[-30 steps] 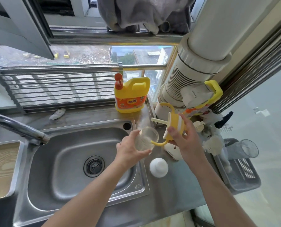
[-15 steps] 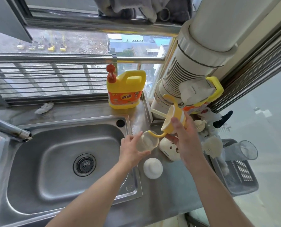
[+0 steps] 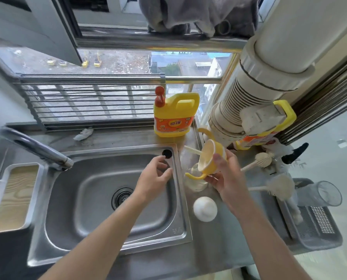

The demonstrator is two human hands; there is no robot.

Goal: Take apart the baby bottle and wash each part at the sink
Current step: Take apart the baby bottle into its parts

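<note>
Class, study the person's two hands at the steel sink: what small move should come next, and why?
Probably pulling the pale straw out of the yellow handled bottle collar, since the right hand grips that collar with the straw attached, while the left hand hovers empty over the sink and the clear bottle body already stands on the counter.

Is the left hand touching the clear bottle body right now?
Apart. The head view shows the left hand open over the sink, with bare steel rim between its fingertips and the clear bottle body on the counter.
</note>
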